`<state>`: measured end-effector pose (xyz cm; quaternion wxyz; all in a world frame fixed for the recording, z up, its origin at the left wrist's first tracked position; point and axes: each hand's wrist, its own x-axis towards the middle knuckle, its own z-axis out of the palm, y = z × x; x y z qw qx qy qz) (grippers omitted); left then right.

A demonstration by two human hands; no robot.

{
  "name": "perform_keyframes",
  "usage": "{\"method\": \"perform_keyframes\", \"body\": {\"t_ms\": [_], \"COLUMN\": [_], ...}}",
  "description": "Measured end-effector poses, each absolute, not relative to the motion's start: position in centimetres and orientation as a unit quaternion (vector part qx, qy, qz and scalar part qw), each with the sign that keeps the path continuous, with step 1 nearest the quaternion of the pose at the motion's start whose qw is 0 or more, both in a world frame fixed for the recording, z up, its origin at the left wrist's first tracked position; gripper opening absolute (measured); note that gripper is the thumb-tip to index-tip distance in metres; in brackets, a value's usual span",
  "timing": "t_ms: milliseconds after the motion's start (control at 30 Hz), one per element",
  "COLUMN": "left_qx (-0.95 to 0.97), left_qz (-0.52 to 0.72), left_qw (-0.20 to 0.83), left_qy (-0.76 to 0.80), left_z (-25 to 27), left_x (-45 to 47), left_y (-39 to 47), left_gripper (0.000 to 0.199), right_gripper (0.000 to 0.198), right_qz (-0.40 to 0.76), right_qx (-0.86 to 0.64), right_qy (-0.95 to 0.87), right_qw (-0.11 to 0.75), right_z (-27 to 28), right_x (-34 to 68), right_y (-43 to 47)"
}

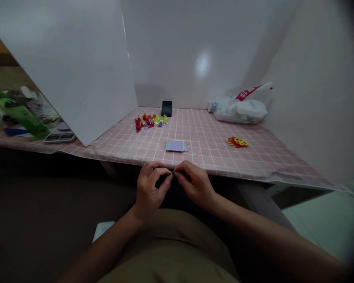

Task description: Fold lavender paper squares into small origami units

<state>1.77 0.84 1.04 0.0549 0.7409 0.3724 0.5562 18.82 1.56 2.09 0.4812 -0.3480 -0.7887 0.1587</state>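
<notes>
My left hand [152, 184] and my right hand [196, 182] meet just in front of the table's near edge. Between their fingertips is a small folded piece of purple paper [172, 173], pinched from both sides and mostly covered by the fingers. Beyond the hands lies a small stack of paper sheets [175, 146], purple on top with yellow showing at its edges. Farther back on the left, several small folded paper figures [149, 121] in red, orange, yellow and purple sit in a cluster.
A pink checked cloth [200, 137] covers the table. At the back stands a black object [166, 109]. To the right are red and yellow cut-out discs [237, 142] and a white plastic bag [242, 110]. White panels enclose the area; a scale [59, 137] and green bottle [23, 114] lie left.
</notes>
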Motion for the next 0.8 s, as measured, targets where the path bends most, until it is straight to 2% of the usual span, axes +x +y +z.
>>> {"method": "perform_keyframes", "body": {"t_ms": [200,667,800], "left_qx": [0.743,0.617,0.600], "left_qz": [0.551,0.601,0.600], "left_qw": [0.070,0.271,0.296], "left_qy": [0.373,0.430,0.439], "left_z": [0.98,0.88,0.55], "left_x": [1.79,2.20,2.34], "left_y": [1.02,1.15,1.10], "left_gripper": [0.008,0.007,0.007], "right_gripper": [0.012,0.009,0.008], "right_qz": [0.160,0.177,0.190], "right_qx": [-0.343,-0.369,-0.372], "right_qy": [-0.790,-0.764,-0.755], "right_qw": [0.482,0.499,0.506], "right_z": [1.98,1.79,1.62], "right_x": [18.79,18.62,18.59], "right_y": [1.62,1.59,1.63]}}
